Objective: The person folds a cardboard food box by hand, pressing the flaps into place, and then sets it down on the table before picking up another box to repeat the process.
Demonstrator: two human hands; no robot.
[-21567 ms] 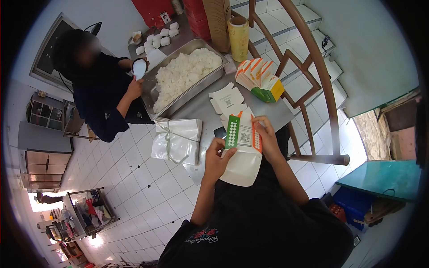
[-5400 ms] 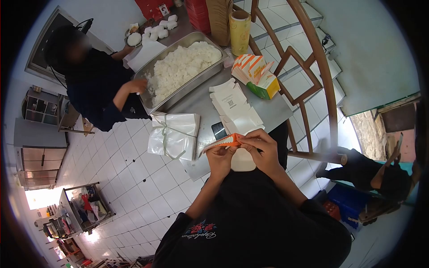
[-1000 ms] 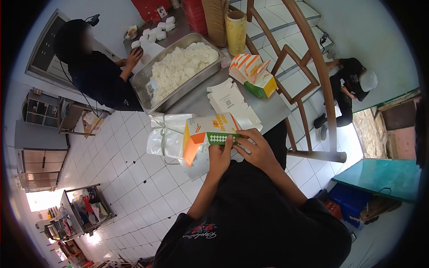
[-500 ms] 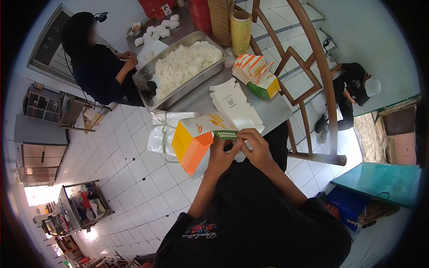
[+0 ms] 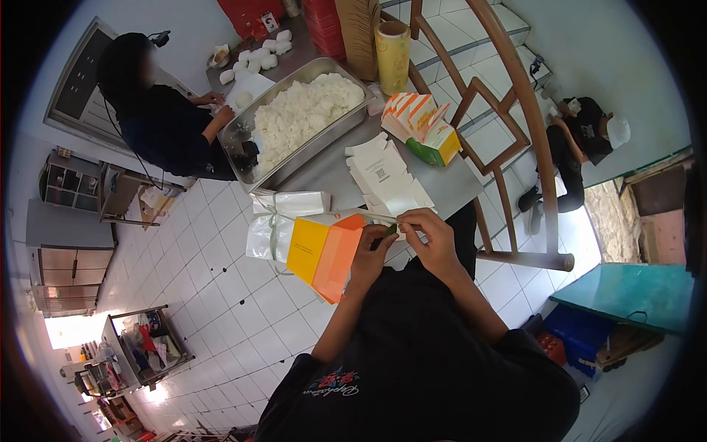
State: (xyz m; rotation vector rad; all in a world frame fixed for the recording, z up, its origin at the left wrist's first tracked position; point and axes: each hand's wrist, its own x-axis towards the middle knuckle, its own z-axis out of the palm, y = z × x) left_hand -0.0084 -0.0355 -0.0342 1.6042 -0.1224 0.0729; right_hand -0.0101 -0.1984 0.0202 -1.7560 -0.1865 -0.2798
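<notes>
A yellow and orange carton (image 5: 324,254) is held in front of my body, its folded panels pointing to the left. My left hand (image 5: 370,254) grips the carton's right part, fingers closed on it. At the carton's right end, my right hand (image 5: 429,239) pinches its edge, where a small green part shows between the hands. Just beyond lies a flat white unfolded carton (image 5: 384,173) on the metal table (image 5: 451,193). Folded orange-striped cartons (image 5: 420,124) stand farther back. A tied bundle of white plastic (image 5: 266,234) is left of the held carton.
A metal tray (image 5: 293,158) of white rice (image 5: 305,114) sits on the table, with wrapped white bundles (image 5: 258,57) behind. A yellow roll (image 5: 392,59) stands near a wooden railing (image 5: 541,140). One person (image 5: 158,121) is at the left, another (image 5: 578,136) at the right.
The held carton has turned, so its orange panels face up more and its green strip is mostly hidden. The hands stay closed on it. The person at the right has raised a hand towards the head.
</notes>
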